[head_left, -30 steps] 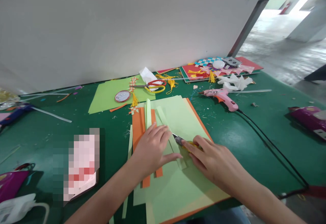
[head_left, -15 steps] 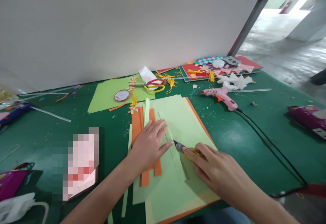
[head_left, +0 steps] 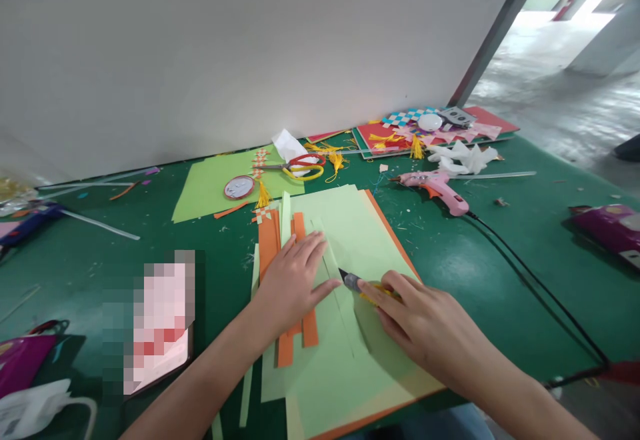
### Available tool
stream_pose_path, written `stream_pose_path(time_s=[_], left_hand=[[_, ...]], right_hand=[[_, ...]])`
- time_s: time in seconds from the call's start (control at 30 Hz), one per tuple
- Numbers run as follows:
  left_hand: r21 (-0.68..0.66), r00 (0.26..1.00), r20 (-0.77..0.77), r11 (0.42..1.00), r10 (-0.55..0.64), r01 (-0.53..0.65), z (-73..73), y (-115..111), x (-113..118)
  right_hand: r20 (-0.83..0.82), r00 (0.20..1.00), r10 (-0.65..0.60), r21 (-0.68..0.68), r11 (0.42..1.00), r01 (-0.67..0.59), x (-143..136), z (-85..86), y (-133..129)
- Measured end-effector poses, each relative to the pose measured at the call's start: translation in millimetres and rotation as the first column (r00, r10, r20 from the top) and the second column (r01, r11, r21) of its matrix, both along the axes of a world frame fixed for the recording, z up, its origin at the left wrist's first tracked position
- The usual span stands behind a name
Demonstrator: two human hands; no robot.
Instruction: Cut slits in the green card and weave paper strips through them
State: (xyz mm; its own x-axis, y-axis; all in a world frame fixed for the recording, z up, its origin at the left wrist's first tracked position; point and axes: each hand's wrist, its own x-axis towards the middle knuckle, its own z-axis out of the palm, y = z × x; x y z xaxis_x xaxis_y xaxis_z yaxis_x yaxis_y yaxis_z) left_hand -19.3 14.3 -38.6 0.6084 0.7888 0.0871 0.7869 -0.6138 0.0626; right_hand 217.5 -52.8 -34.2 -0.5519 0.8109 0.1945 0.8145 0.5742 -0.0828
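Note:
A stack of pale green paper (head_left: 340, 383) lies on the green table in front of me, with orange sheets showing at its edges. My left hand (head_left: 295, 277) rests flat on it, fingers stretched out over paper strips. Orange strips (head_left: 310, 323) and a light green strip (head_left: 285, 217) stick out around that hand. In my right hand (head_left: 423, 317) is a yellow utility knife (head_left: 353, 281), tilted, its dark blade tip at the paper just right of my left fingertips. A thin slanting line runs down the sheet below the left thumb.
Behind the paper lie scissors (head_left: 305, 170), a round tin (head_left: 239, 187) and yellow tassels (head_left: 337, 159). A pink glue gun (head_left: 435, 187) with a black cord is at right. At left lies a phone (head_left: 163, 333), blurred out. A grey wall (head_left: 225, 60) stands behind the table.
The knife and my right hand have shifted slightly, the blade tip a little farther up the sheet. My left hand has hardly moved.

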Motion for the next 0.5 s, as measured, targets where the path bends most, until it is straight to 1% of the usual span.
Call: stream_pose_path(time_s=[0.3,0.5], left_hand=[[0.025,1.000,0.014,1.000,-0.005,0.004,-1.2,0,0],[0.015,1.000,0.021,1.000,-0.003,0.002,-0.7,0,1]], right_hand=[[-0.001,1.000,-0.015,0.039,0.999,0.015,-4,-0.1,15],[-0.005,0.999,-0.040,0.018,0.999,0.040,-8,1.8,25]])
